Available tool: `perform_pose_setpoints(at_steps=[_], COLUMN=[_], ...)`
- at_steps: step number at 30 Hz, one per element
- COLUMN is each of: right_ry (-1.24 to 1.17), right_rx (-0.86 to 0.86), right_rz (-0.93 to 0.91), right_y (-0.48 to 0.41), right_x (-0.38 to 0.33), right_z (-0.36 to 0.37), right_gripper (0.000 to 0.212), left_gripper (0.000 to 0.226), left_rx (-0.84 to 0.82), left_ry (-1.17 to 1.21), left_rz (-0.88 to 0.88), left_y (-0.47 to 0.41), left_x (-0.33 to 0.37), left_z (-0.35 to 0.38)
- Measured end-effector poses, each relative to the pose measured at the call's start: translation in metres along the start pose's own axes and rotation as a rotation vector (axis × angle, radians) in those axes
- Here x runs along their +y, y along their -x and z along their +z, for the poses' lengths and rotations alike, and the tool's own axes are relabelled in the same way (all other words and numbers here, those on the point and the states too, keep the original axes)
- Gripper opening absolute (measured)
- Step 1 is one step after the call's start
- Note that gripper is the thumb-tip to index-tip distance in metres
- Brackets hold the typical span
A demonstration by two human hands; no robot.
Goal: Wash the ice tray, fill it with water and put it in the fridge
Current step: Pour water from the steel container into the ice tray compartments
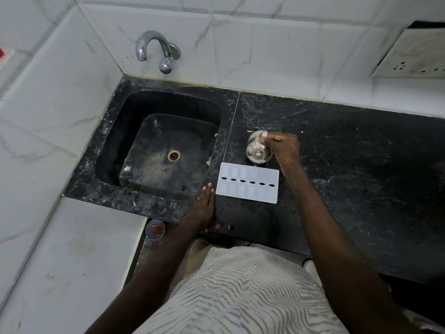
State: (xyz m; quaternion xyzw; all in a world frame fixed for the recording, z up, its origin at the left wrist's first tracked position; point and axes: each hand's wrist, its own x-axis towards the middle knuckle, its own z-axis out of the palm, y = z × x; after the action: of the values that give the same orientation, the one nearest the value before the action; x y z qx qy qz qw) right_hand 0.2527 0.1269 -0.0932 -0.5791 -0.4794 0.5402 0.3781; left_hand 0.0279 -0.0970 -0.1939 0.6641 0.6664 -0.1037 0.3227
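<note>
- The tray (248, 183) lies flat on the bench (349, 153), just right of the sink (115, 131) and near the front edge. Its long axis runs left to right along that edge.
- The right grip (281, 148) is curled round a steel pot (256, 150), which is tipped over the tray's far long side. A thin thread of water seems to fall there, so filling looks under way.
- The left grip (203, 206) rests flat on the bench with its fingers straight, holding nothing, just beside the tray's left short end.
- The coming lift turns on this: the left grip is nearer and free, at one short end. The right must first put the pot down to take the other end.
- A filled tray carried along its long axis will likely spill if tilted.
</note>
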Motion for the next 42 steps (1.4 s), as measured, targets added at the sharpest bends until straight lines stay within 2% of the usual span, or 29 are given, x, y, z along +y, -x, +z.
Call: perform_pose_setpoints(at_steps=[9,17,25,30,42], right_ry=[-0.045,-0.046,-0.071,-0.062,-0.082], right_rx=[0.051,0.008,-0.039,-0.060,-0.031], right_rz=[0.071,0.074,-0.005,-0.027,-0.037], right_y=[0.000,0.004,0.011,0.012,0.014], right_x=[-0.002,-0.005,-0.003,-0.001,-0.009], right_z=[0.002,0.016,0.026,0.029,0.029], right_gripper=[0.022,0.020,0.024,0.024,0.027], left_gripper=[0.135,0.135,0.127,0.130,0.127], left_rx=[-0.011,-0.005,0.019,0.013,0.017], left_ry=[0.009,0.027,-0.007,0.011,-0.003], left_rz=[-0.007,0.000,0.015,0.006,0.031], left_y=[-0.001,-0.002,0.002,0.001,0.001], left_x=[-0.001,0.000,0.001,0.000,-0.003], left_z=[0.000,0.000,0.000,0.001,0.003])
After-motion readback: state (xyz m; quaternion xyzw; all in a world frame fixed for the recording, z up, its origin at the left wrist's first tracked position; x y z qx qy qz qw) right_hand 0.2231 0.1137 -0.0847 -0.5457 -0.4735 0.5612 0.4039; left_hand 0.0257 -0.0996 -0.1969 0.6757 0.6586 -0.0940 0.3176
